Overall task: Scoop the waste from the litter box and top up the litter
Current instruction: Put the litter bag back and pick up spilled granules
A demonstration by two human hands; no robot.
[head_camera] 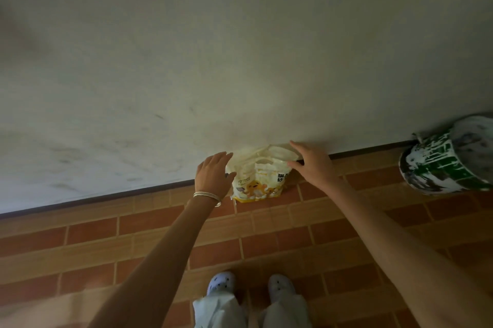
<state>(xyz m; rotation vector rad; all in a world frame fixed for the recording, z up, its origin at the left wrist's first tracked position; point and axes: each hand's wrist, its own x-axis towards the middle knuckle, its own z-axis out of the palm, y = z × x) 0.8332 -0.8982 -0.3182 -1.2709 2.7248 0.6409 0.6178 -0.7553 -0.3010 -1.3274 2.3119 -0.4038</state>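
Pale trouser legs (221,311) and white clogs (222,284) stand at the bottom of the view, toes pointing at the wall (240,47). Both bare arms stretch forward and down from there. The cat litter bag (256,186) stands on the brick-pattern floor tiles (106,234), its back against the wall, which props it upright. Its yellow-and-white front faces the person, and its crumpled top with the cut-out handle slumps toward the wall.

The left hand (213,174), with thin bangles (208,196) at the wrist, comes in at the bag's upper left corner. Its fingers are loosely spread and gripping nothing; the thumb looks to be just meeting the bag's edge. The right hand (312,165) reaches over the upper right corner with straight fingers, wide apart from the thumb, which lies near the folded top. Neither hand has closed on anything. Flanking the bag this way suggests a two-handed lift, sensible for a heavy, floppy sack.

Farther right, a paint-splashed bucket (448,159) sits against the same wall, well apart from the bag. Neither litter box nor scoop is in view, so this reads as fetching litter for the top-up.
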